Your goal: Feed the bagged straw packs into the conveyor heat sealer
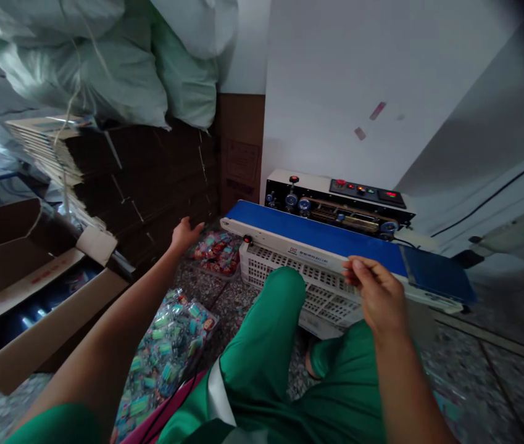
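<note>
Left hand (pixel 186 234) spread, reaching over red packets (pixel 216 251) by the belt's (pixel 317 235) end. Right hand (pixel 377 295) pinches the sealer's edge, steadying.

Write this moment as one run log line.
left hand: open, above red candy packets | right hand: at blue conveyor belt edge, grip unclear

Sealing machine (pixel 336 213) sits on crate (pixel 284 271); candy bags (pixel 215 251) left of crate, cardboard box (pixel 25 296) further left, sacks (pixel 104 61) above.

Blue conveyor belt (pixel 317 233), white perforated crate (pixel 317 290), green trousers (pixel 262 345), brown cardboard box (pixel 34 296).
</note>
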`<state>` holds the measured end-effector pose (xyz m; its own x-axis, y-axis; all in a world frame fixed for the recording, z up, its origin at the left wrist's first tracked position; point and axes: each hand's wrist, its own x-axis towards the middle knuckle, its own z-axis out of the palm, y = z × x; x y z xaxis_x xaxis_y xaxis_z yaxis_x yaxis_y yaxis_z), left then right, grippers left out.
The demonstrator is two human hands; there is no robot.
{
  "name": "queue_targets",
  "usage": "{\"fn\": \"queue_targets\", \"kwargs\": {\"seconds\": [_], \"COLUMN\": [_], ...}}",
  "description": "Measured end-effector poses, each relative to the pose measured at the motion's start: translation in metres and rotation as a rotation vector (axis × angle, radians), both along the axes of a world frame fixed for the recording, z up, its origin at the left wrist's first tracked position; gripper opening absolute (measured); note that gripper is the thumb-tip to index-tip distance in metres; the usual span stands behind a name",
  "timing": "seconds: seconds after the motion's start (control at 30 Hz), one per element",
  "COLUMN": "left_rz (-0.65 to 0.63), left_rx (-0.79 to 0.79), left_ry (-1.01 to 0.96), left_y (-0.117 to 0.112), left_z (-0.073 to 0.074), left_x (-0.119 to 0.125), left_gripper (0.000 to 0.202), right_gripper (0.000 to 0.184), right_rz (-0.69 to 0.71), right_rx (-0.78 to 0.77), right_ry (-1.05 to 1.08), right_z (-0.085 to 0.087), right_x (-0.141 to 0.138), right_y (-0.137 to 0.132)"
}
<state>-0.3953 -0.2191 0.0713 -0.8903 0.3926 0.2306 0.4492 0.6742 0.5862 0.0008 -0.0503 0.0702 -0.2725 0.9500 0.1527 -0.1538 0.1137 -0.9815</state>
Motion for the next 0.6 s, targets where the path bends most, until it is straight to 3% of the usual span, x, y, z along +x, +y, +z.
{"fn": "queue_targets", "kwargs": {"seconds": [0.1, 0.2, 0.23, 0.33, 0.43, 0.5, 0.6], "left_rz": [-0.003, -0.141, -0.226, -0.482, -0.736, -0.903, -1.134], "left_rx": [0.016, 0.102, 0.248, 0.415, 0.489, 0.459, 0.337], "left_ry": [-0.005, 0.024, 0.022, -0.085, -0.258, -0.294, -0.225], "left_y": [0.008, 0.036, 0.05, 0.096, 0.138, 0.158, 0.173], "left_z": [-0.011, -0.005, -0.002, 0.002, -0.007, -0.018, -0.038], "left_x": [0.008, 0.045, 0.064, 0.131, 0.212, 0.267, 0.339], "left_gripper": [0.042, 0.04, 0.04, 0.038, 0.035, 0.034, 0.027], "right_gripper": [0.028, 0.033, 0.035, 0.034, 0.03, 0.028, 0.027], "right_rz": [-0.098, -0.217, -0.255, -0.417, -0.526, -0.552, -0.543], "right_rx": [0.0, -0.059, -0.087, -0.219, -0.447, -0.565, -0.677], "right_ry": [-0.036, -0.111, -0.162, -0.449, -0.688, -0.785, -0.957], "right_z": [-0.009, -0.03, -0.04, -0.08, -0.131, -0.165, -0.209], "right_x": [0.041, 0.103, 0.127, 0.207, 0.274, 0.302, 0.318], "right_y": [0.014, 0.031, 0.035, 0.042, 0.034, 0.024, 0.01]}}
